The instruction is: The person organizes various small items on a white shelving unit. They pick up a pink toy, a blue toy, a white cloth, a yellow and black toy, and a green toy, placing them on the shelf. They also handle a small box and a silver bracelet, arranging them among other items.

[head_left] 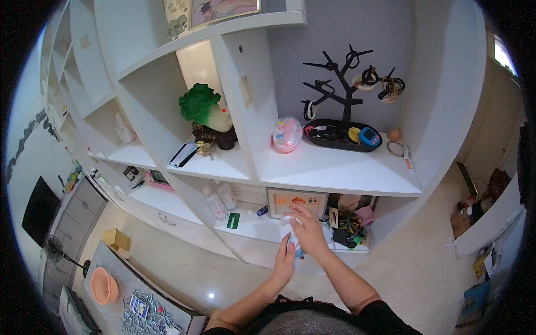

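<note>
In front of the lower shelf, both hands meet on a small white and pale blue object (293, 237), too small and covered to name. My left hand (285, 258) is closed round its lower part. My right hand (310, 230) is at its white upper end, fingers bent onto it. Just behind the hands stands a framed picture (279, 202). To the left on that shelf are a green card (233, 221), a small dark blue item (262, 211) and clear bottles (215, 203). A pile of small things (349, 226) lies to the right.
Above, a shelf (340, 171) holds a black tree-shaped stand (347, 106) with hair ties and a pink-white round container (287, 135). A cabbage ornament (202, 106) sits further left. Lower left, a table (109, 257) bears an orange basin (104, 286) and many metal pieces (148, 318).
</note>
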A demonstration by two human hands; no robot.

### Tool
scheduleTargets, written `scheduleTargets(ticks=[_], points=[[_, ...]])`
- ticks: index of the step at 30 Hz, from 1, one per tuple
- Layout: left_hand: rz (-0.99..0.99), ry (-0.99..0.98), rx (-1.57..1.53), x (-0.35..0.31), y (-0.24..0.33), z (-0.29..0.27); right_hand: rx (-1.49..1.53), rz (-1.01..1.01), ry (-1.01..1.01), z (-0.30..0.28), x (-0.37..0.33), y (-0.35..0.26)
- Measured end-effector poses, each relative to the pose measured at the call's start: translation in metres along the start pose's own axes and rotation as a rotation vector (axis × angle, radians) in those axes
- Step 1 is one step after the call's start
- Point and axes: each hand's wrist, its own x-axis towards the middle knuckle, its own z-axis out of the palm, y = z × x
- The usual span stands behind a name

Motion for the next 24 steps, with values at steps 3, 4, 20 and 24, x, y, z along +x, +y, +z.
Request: scheduleTargets(ticks=[3, 4, 20, 24], points=[[-0.039, -0.028, -0.062, -0.004, 0.015, 0.009, -0.018, -0.039, 0.038, -0.003, 0.007, 0.019], [-0.053, 0.018, -0.109, -0.001, 0.009, 0.007, -0.101, -0.139, 0.056, -0.002, 0.005, 0.013], [0.097, -0.051, 0.052, -0.002, 0.004, 0.001, 0.027, -0.196, 0.094, -0.012, -0.010, 0.011], [0.004, 0.044, -0.194, 0.005, -0.009, -0.012, -0.293, -0.381, 0.085, 0.006, -0.045, -0.007]])
